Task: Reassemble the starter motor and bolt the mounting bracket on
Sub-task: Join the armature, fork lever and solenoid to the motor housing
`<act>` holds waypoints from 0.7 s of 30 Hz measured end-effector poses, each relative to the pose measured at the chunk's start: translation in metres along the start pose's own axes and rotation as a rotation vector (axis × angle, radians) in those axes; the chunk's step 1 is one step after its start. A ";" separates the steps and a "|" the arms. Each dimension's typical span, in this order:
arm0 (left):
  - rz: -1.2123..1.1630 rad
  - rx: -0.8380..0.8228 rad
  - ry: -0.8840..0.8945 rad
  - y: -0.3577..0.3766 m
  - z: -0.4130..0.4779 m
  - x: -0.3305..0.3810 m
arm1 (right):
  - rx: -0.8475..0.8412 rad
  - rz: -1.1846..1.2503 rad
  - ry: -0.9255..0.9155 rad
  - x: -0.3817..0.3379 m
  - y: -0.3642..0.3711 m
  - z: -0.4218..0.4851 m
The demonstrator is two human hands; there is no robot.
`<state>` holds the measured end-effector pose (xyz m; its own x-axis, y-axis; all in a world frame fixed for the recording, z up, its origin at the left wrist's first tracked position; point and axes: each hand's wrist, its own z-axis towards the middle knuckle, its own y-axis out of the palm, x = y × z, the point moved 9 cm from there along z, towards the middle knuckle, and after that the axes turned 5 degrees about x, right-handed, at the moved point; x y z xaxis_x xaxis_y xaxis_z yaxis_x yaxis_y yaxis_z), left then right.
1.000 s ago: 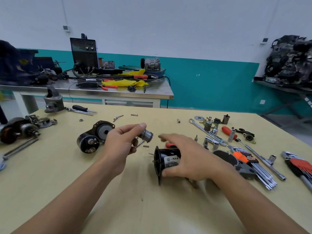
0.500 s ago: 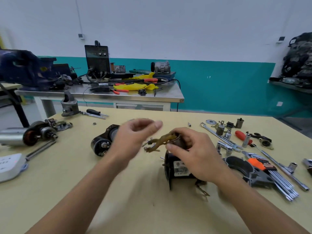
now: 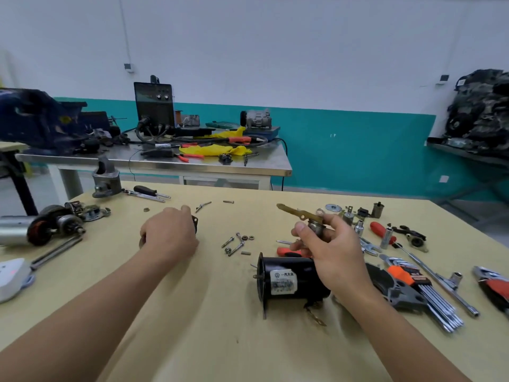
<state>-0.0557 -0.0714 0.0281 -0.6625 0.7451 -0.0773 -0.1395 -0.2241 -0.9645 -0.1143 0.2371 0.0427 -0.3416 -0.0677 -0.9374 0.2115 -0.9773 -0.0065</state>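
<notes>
The black starter motor casing (image 3: 289,279), with a white label, lies on its side on the yellow table. Just above and behind it, my right hand (image 3: 333,252) pinches a small metal plunger (image 3: 316,226) with a brass fork lever (image 3: 298,213) sticking out to the left. My left hand (image 3: 168,234) is down on the table to the left, fingers curled over the black solenoid housing (image 3: 195,224), which is mostly hidden under it. The armature (image 3: 41,227) lies at the far left edge. A grey nose housing (image 3: 106,179) stands at the back left.
Loose bolts and washers (image 3: 237,244) lie between my hands. Sockets, a wrench, a red-handled screwdriver (image 3: 381,231), a hex key set (image 3: 429,296) and a long extension bar (image 3: 438,279) crowd the right side. A steel bench (image 3: 154,161) with tools stands behind the table.
My right hand took the plunger and lever from my left hand and lifted them to the right, letting go of the casing. My left hand moved left and down onto the solenoid housing.
</notes>
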 end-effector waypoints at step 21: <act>-2.197 -0.197 -0.302 -0.013 -0.081 0.026 | -0.074 0.443 -0.004 -0.029 0.031 -0.029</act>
<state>-0.0114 0.0013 0.0185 0.3195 -0.4294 0.8447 -0.5571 0.6359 0.5340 -0.0715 0.2145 0.0600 -0.2069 -0.4773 -0.8540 0.4030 -0.8370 0.3701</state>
